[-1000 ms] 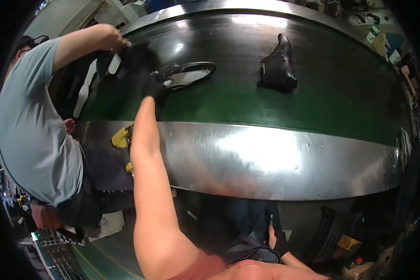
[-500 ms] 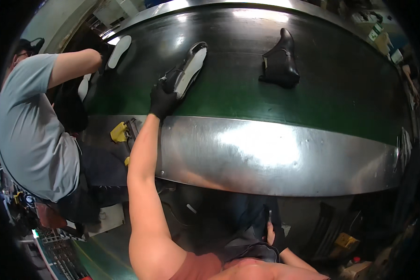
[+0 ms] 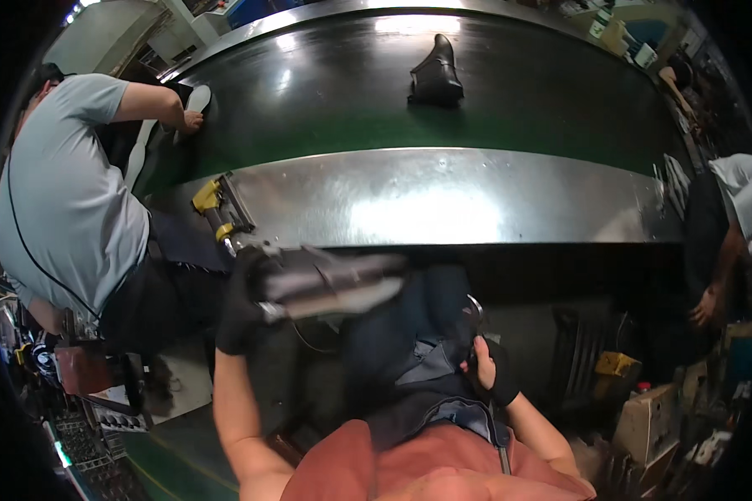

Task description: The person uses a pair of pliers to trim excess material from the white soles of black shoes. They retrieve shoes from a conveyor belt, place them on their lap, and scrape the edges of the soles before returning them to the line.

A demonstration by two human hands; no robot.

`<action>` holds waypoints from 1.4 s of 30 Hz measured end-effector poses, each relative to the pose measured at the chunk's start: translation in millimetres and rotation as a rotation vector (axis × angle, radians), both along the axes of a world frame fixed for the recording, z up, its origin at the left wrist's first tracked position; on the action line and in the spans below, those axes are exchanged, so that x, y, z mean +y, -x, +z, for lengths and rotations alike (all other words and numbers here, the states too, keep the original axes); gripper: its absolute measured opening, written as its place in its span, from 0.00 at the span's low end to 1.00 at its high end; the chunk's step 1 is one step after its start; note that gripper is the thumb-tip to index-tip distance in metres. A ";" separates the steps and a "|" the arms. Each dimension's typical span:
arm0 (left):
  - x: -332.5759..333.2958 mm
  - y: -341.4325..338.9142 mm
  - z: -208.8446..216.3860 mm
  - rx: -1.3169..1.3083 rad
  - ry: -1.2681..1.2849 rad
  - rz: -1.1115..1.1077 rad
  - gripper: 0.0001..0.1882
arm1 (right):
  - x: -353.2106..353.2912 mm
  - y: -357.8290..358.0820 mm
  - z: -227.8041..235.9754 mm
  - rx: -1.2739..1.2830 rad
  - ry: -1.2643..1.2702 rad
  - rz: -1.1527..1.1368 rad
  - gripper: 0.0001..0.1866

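My left hand (image 3: pixel 241 305), in a dark glove, is closed on one end of a black shoe (image 3: pixel 326 280). The shoe is blurred by motion and lies sideways above my lap, its pale sole edge facing me. In my right hand (image 3: pixel 486 371), which wears a dark glove with bare fingertips, is a slim tool with a curved metal tip (image 3: pixel 475 307). Its handle is mostly hidden by my fingers. The tool and the shoe are apart. Beyond the metal ledge, a black ankle boot (image 3: pixel 437 77) lies on the conveyor belt (image 3: pixel 326 100).
A yellow staple gun (image 3: pixel 215 209) rests at the left end of the shiny metal ledge (image 3: pixel 309 196). At the left, a co-worker in a grey shirt (image 3: pixel 75 192) touches a white insole-shaped piece (image 3: pixel 198 98). Another person's arm (image 3: pixel 718 284) shows at the right, near a yellow box (image 3: pixel 617 367).
My left hand has brought the shoe from the belt back over the ledge toward my lap. My right hand has come up with the tool. The boot appears further left in view.
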State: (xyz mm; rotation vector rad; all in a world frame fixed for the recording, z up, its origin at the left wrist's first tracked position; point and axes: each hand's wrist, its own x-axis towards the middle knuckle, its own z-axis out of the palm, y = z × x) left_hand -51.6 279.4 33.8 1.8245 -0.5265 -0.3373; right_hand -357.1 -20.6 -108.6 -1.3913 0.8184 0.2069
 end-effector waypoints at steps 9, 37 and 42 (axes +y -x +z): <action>-83.8 148.3 -3.3 -0.574 -0.345 -0.627 0.42 | 12.3 -59.7 59.8 -0.332 0.056 0.206 0.16; -109.2 156.2 -37.2 0.337 0.038 -0.286 0.09 | 34.0 -40.2 94.0 -0.452 0.368 0.311 0.23; -119.2 144.6 -42.2 0.184 0.040 -0.425 0.13 | 34.5 -31.2 89.4 -0.388 0.538 0.162 0.26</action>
